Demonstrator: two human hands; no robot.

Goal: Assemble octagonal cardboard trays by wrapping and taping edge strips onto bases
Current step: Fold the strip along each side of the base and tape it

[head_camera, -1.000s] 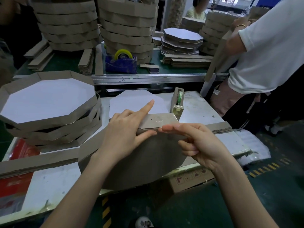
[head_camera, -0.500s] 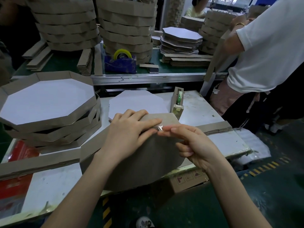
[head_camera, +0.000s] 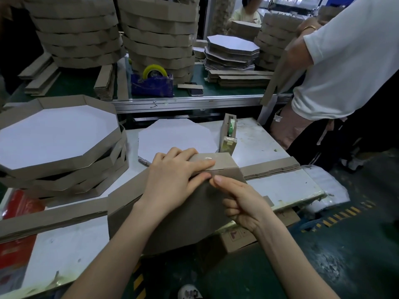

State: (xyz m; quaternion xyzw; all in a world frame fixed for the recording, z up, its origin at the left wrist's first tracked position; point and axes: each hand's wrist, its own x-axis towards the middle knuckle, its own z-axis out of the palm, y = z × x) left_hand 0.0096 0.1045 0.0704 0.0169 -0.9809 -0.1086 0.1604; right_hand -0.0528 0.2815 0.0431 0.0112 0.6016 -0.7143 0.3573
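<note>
Left hand (head_camera: 172, 175): raised forefinger now flat along brown cardboard edge strip (head_camera: 218, 161). Right hand (head_camera: 239, 201): forefinger tip lower, below the strip's edge.

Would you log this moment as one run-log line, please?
step: taping seam; left hand: presses edge strip; right hand: fingertip on seam; tray: tilted at table edge
</note>
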